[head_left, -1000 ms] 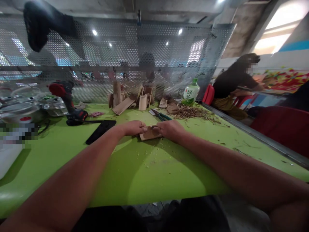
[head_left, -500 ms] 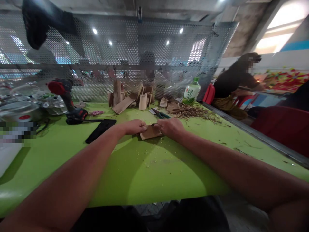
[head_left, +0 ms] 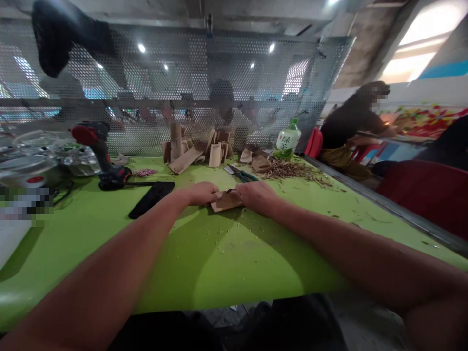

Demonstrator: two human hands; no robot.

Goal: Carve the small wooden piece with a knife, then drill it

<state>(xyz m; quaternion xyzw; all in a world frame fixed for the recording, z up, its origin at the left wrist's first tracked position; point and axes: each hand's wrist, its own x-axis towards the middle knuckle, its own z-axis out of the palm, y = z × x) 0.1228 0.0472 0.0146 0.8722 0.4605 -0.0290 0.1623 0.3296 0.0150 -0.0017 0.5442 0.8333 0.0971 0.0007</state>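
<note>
A flat tan piece of wood or bamboo [head_left: 224, 204] lies on the green table between my hands, tilted up a little. My left hand [head_left: 203, 193] is closed on its left end, thumb on top. From the right, my right hand [head_left: 258, 196] closes over a small dark blade-like tool [head_left: 230, 191], whose tip shows against the top of the piece; its handle is hidden in my fingers. Pale crumbs [head_left: 221, 239] are scattered in front. Just behind my right hand lie green-handled pliers [head_left: 245, 175].
A cordless drill [head_left: 97, 153] and a black flat object [head_left: 151, 200] sit to the left. Upright tan slats [head_left: 215, 153], a green tea bottle [head_left: 288, 140] and a heap of brown shavings [head_left: 292, 169] stand behind. A perforated metal screen [head_left: 164, 87] closes the back. A person [head_left: 347, 119] sits at right.
The view has shifted slightly. Both hands keep their hold on the piece and the tool, with only a tiny movement at the right hand.
</note>
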